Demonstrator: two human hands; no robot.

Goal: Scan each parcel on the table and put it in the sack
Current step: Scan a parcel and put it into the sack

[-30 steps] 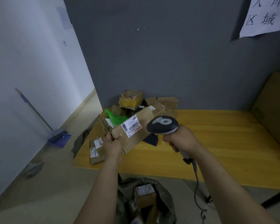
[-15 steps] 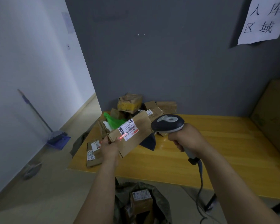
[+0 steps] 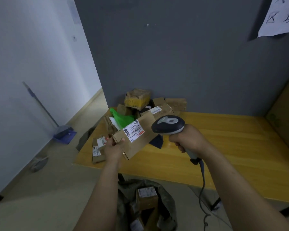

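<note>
L hand (image 3: 113, 148) grips flat parcel (image 3: 145, 140) at its near end. Long axis runs from these fingers up-right toward scanner (image 3: 168, 125), which R hand (image 3: 188, 140) holds with curled fingers. Label (image 3: 133, 132) faces up, btw. both hands. Sack (image 3: 167, 195) is below L hand.

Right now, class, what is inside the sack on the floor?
The sack holds a brown labelled carton on top, with more labelled parcels beneath. How many lie deeper cannot be seen; the carton and the sack's folds cover them.
</note>
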